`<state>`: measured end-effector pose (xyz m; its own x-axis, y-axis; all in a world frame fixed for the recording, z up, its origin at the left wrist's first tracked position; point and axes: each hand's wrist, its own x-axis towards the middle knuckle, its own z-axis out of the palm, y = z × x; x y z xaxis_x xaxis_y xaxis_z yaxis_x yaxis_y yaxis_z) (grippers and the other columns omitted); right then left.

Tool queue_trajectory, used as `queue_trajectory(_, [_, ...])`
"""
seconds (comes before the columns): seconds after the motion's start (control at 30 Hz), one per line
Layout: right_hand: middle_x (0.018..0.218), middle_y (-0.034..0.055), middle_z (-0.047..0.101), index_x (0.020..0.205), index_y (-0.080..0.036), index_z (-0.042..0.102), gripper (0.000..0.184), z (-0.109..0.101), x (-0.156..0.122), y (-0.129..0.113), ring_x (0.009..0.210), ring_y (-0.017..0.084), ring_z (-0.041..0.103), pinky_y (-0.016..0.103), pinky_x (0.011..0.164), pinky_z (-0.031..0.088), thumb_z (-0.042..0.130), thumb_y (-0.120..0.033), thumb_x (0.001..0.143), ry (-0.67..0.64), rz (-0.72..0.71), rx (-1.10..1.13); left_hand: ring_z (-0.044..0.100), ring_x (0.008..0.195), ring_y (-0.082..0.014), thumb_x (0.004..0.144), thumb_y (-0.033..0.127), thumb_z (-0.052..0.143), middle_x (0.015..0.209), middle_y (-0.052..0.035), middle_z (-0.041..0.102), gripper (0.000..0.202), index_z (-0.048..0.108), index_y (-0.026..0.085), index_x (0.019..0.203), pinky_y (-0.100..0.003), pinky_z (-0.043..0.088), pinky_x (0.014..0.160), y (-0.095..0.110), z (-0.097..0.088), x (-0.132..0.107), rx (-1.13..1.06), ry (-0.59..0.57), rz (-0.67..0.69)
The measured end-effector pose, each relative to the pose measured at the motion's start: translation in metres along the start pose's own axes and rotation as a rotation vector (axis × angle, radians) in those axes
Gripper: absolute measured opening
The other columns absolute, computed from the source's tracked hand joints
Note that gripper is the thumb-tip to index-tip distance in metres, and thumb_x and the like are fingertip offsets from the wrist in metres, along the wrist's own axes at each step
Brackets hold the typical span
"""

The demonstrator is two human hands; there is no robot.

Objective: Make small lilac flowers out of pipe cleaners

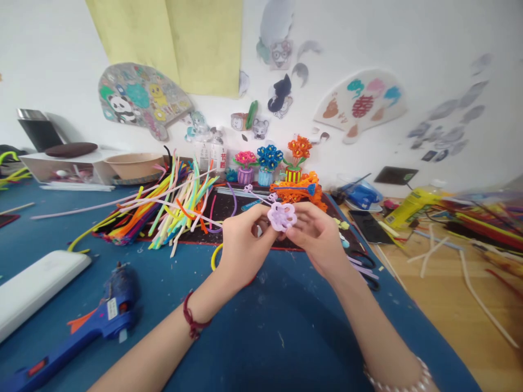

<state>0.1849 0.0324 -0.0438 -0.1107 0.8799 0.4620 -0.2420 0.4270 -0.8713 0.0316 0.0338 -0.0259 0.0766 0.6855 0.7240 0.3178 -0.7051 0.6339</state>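
Between both hands, above the blue mat, is a pale purple pipe-cleaner flower (282,217) with looped petals facing me. My left hand (250,239) pinches its left lower edge with thumb and fingers. From the other side, my right hand (316,234) grips the flower's right lower edge, thumb in front and fingers curled behind. Just past the flower, more small purple flowers (248,188) on thin stems lie on the dark board. The flower hides some of the fingertips.
A bundle of coloured pipe cleaners (180,204) lies to the left. A blue glue gun (110,316) and a white box-like device (41,288) rest nearer me. Potted pipe-cleaner flowers (269,158) stand at the back, beside an orange pile (300,190). Black-handled scissors (363,261) lie right.
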Motion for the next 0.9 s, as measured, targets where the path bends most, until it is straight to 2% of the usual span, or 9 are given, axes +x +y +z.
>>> queue_trajectory(0.2, [0.085, 0.0015, 0.071, 0.096, -0.024, 0.066, 0.031, 0.003, 0.0, -0.002, 0.078, 0.016, 0.067, 0.028, 0.071, 0.059, 0.083, -0.029, 0.07, 0.011, -0.017, -0.021, 0.043, 0.047, -0.0047, 0.073, 0.009, 0.065, 0.055, 0.0071, 0.058, 0.007, 0.066, 0.016, 0.075, -0.016, 0.034, 0.049, -0.001, 0.0, 0.0, 0.034, -0.008, 0.016])
queue_trajectory(0.37, [0.084, 0.0012, 0.072, 0.097, -0.024, 0.068, 0.032, 0.001, 0.0, 0.0, 0.077, 0.016, 0.069, 0.029, 0.071, 0.06, 0.083, -0.031, 0.07, 0.026, -0.027, -0.028, 0.043, 0.048, -0.0052, 0.076, 0.012, 0.064, 0.056, 0.0064, 0.058, 0.004, 0.065, 0.016, 0.076, -0.017, 0.034, 0.049, -0.001, 0.0, 0.0, 0.02, -0.011, 0.029])
queue_trajectory(0.6, [0.088, 0.0048, 0.076, 0.098, -0.023, 0.074, 0.026, -0.003, 0.002, -0.001, 0.078, 0.019, 0.072, 0.033, 0.074, 0.061, 0.077, -0.039, 0.077, 0.079, -0.056, -0.148, 0.043, 0.049, -0.0059, 0.076, 0.015, 0.067, 0.055, 0.0062, 0.055, 0.007, 0.064, 0.017, 0.07, -0.017, 0.034, 0.049, -0.004, 0.0, 0.0, 0.003, 0.056, -0.029])
queue_trajectory(0.7, [0.085, 0.0033, 0.076, 0.092, -0.022, 0.073, 0.017, -0.001, 0.0, 0.0, 0.075, 0.018, 0.072, 0.031, 0.072, 0.06, 0.076, -0.032, 0.078, 0.114, -0.121, -0.272, 0.04, 0.047, -0.0057, 0.077, 0.014, 0.065, 0.053, 0.0063, 0.052, 0.01, 0.061, 0.016, 0.068, -0.018, 0.031, 0.047, -0.006, 0.0, -0.001, 0.006, 0.065, -0.037])
queue_trajectory(0.9, [0.08, 0.0025, 0.073, 0.088, -0.022, 0.071, 0.008, 0.002, -0.003, 0.003, 0.072, 0.016, 0.066, 0.031, 0.069, 0.056, 0.072, -0.021, 0.08, 0.166, -0.376, -0.566, 0.035, 0.046, -0.0058, 0.076, 0.019, 0.068, 0.052, 0.0066, 0.048, 0.016, 0.058, 0.016, 0.064, -0.018, 0.028, 0.045, -0.013, 0.002, -0.001, -0.071, 0.011, -0.083])
